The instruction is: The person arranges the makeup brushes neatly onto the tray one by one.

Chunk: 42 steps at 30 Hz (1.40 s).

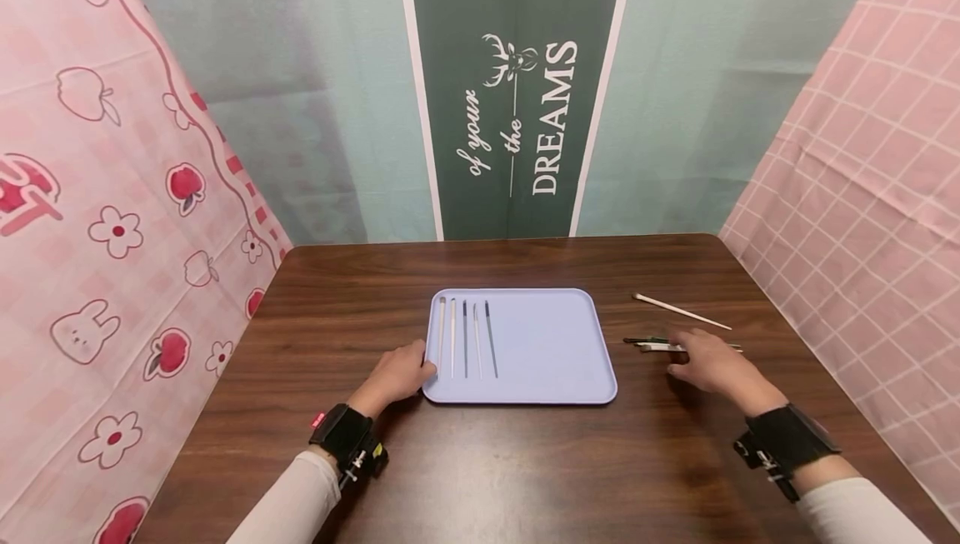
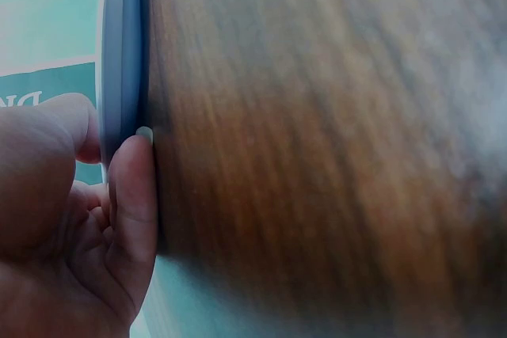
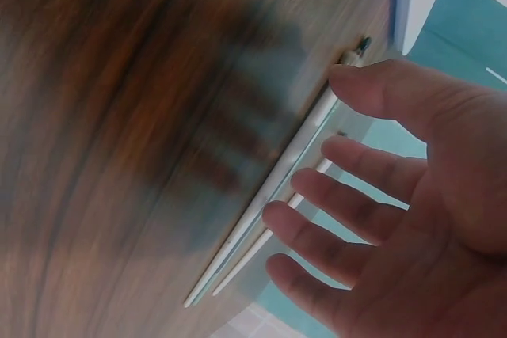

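A pale lavender tray (image 1: 547,344) lies on the table with several slim paintbrushes (image 1: 452,336) lined up side by side along its left part. My left hand (image 1: 401,371) grips the tray's left edge; in the left wrist view the thumb and a finger (image 2: 135,187) pinch its rim (image 2: 123,37). To the right of the tray, my right hand (image 1: 716,365) hovers over a small group of paintbrushes (image 1: 660,348), partly hiding them. Its fingers (image 3: 348,180) are spread and hold nothing. Another light-handled paintbrush (image 1: 682,309) lies apart, behind that group.
The brown wood-grain table (image 1: 480,461) is enclosed by a pink patterned cloth (image 1: 112,277) on the left, a green curtain (image 1: 315,111) behind, and a pink checked cloth (image 1: 862,152) on the right.
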Available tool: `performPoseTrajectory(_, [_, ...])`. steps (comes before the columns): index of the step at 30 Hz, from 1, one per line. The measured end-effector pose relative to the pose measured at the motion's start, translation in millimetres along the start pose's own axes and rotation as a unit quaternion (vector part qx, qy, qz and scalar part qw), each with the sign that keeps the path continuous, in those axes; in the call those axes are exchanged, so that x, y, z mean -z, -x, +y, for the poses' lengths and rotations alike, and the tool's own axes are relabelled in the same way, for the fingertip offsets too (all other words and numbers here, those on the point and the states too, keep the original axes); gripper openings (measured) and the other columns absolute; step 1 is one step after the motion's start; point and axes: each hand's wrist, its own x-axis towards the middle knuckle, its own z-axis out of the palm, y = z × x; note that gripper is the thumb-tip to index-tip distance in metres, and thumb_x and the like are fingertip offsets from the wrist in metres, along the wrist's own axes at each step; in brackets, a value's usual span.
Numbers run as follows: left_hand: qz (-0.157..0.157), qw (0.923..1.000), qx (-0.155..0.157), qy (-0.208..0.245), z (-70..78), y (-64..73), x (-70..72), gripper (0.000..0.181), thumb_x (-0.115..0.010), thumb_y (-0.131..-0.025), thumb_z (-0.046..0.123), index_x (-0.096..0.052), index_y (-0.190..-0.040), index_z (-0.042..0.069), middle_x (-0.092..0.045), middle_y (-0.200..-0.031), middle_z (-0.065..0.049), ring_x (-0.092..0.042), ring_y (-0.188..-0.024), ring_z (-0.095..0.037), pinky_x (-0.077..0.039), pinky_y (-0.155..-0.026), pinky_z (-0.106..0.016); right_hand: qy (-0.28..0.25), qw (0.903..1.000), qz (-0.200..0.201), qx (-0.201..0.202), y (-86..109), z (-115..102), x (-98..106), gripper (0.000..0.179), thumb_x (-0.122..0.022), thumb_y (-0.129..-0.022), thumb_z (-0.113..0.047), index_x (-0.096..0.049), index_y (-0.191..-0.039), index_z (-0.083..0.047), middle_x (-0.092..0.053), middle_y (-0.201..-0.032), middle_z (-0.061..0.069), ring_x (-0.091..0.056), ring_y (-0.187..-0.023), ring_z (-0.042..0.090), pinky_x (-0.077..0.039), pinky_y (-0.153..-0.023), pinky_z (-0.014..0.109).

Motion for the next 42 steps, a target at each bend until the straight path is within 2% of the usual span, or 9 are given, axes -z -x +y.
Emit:
performPoseTrajectory(6, [0.005, 1.0, -0.001, -0.002, 0.4, 0.1, 0.2, 0.016, -0.06, -0.091, 0.021, -0.056, -0.094, 0.005, -0.052, -0.075, -0.004, -0.05, -0.067, -0.021, -0.044, -0.065, -0.037, 0.004, 0.9997, 0.021, 0.014, -0.5, 7, -2, 0.034, -0.078, -0.08, -0.015, -0.065, -0.104, 0.007, -0.06, -0.095, 0.02, -0.061, -0.09, 0.041, -0.049, -0.08, 0.054])
performPoseTrajectory(12, [0.004, 1.0, 0.001, -0.003, 1.3, 1.1, -0.4, 0.016, -0.06, -0.091, 0.021, -0.056, -0.094, 0.006, -0.053, -0.075, -0.004, -0.05, -0.067, -0.021, -0.045, -0.065, -0.037, 0.011, 0.9986, 0.044, 0.027, -1.6, 12, -7, 0.03, -0.078, -0.077, -0.013, -0.066, -0.098, 0.003, -0.061, -0.093, 0.019, -0.062, -0.09, 0.042, -0.05, -0.081, 0.054])
performPoseTrajectory(19, [0.0, 0.9999, 0.011, 0.001, 1.8, 1.7, -0.9, 0.017, -0.061, -0.092, 0.021, -0.056, -0.095, 0.005, -0.052, -0.075, -0.005, -0.05, -0.067, -0.021, -0.043, -0.063, -0.035, 0.017, 0.9984, 0.045, 0.028, -3.4, 15, -8, 0.025, -0.077, -0.075, -0.009, -0.064, -0.094, 0.001, -0.059, -0.091, 0.016, -0.062, -0.086, 0.039, -0.05, -0.077, 0.053])
performPoseTrajectory(24, [-0.002, 0.9999, 0.016, 0.001, 2.5, 1.8, 0.6, 0.017, -0.06, -0.092, 0.021, -0.057, -0.097, 0.005, -0.053, -0.076, -0.005, -0.05, -0.068, -0.022, -0.043, -0.063, -0.036, 0.035, 0.997, 0.055, 0.042, -6.0, 18, -10, 0.02, -0.074, -0.074, 0.0, -0.062, -0.09, -0.003, -0.057, -0.088, 0.013, -0.061, -0.081, 0.035, -0.05, -0.072, 0.05])
performPoseTrajectory(29, [-0.005, 0.9998, 0.019, 0.007, 2.4, 1.2, 0.0, 0.017, -0.061, -0.092, 0.021, -0.057, -0.097, 0.005, -0.053, -0.076, -0.005, -0.051, -0.068, -0.021, -0.043, -0.063, -0.035, 0.057, 0.9936, 0.071, 0.067, -10.9, 21, -14, 0.023, -0.065, -0.073, 0.011, -0.057, -0.082, -0.009, -0.056, -0.08, 0.006, -0.055, -0.074, 0.024, -0.046, -0.066, 0.042])
performPoseTrajectory(33, [-0.008, 0.9997, 0.018, 0.011, 1.5, 0.2, -1.0, 0.018, -0.06, -0.093, 0.021, -0.057, -0.099, 0.005, -0.053, -0.077, -0.005, -0.051, -0.068, -0.021, -0.042, -0.062, -0.035, 0.061, 0.9932, 0.066, 0.075, -14.7, 24, -15, 0.027, -0.065, -0.073, 0.011, -0.053, -0.075, -0.012, -0.055, -0.074, 0.004, -0.051, -0.069, 0.019, -0.043, -0.062, 0.039])
performPoseTrajectory(42, [-0.006, 0.9997, 0.022, 0.013, 0.5, 0.3, -0.7, 0.02, -0.06, -0.093, 0.022, -0.058, -0.101, 0.004, -0.054, -0.078, -0.005, -0.051, -0.068, -0.021, -0.042, -0.062, -0.034, 0.057, 0.9925, 0.045, 0.098, -20.5, 29, -16, 0.032, -0.073, -0.068, 0.007, -0.049, -0.075, -0.014, -0.047, -0.072, -0.002, -0.044, -0.066, 0.015, -0.037, -0.058, 0.034])
